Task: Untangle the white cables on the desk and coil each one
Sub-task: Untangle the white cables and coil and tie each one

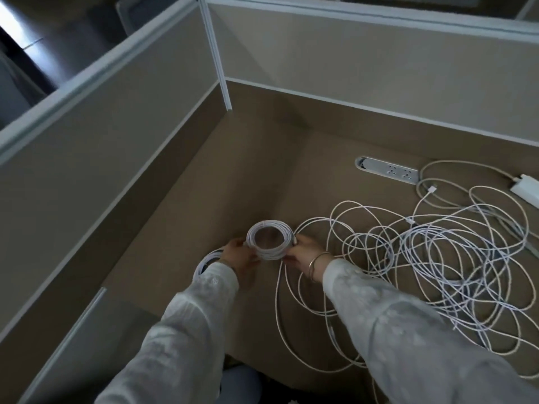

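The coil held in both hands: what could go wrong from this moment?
1. The coil has no visible tie; if the left hand or right hand loosens, its loops may spring open.
2. The tangled cables lie right beside it, so a loose strand may catch.
3. It may land on the second coil beside the left wrist.

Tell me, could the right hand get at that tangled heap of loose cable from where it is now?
Probably yes, once it lets go: the right hand is gripping the coiled cable together with the left hand. The tangled cables lie just to its right on the open desk, nothing between.
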A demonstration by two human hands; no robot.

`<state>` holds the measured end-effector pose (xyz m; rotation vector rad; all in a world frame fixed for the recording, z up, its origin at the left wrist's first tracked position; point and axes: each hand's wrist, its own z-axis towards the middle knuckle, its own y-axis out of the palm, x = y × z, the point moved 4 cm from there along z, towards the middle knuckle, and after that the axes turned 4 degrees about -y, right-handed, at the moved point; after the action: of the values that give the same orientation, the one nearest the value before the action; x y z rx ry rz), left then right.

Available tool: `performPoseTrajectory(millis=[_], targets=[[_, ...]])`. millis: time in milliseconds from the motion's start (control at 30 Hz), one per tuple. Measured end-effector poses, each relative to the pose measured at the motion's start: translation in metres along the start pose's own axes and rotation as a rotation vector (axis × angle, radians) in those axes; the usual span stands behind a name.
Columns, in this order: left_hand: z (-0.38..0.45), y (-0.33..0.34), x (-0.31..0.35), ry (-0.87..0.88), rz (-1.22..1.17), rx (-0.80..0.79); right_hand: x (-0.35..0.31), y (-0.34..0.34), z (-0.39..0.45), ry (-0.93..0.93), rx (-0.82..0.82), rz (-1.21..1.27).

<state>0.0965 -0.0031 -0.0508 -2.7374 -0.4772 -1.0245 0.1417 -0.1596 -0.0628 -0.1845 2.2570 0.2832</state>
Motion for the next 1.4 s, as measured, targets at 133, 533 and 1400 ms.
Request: performPoseTrajectory(millis=[133,533,1400], targets=[[0.021,0.000,0.001,0.021,0.051,0.000,-0.003,0.004,0.023,-0.154,0.058,0.016],[-0.005,0.037,-0.012,0.263,0.541,0.187,0.014,-0.080,-0.033,-0.129,0.225,-0.706],[-0.083,0.166,-0.120,0.914,1.854,-0.368,0.131,-0.159,-0.162,-0.386,0.273,-1.541]])
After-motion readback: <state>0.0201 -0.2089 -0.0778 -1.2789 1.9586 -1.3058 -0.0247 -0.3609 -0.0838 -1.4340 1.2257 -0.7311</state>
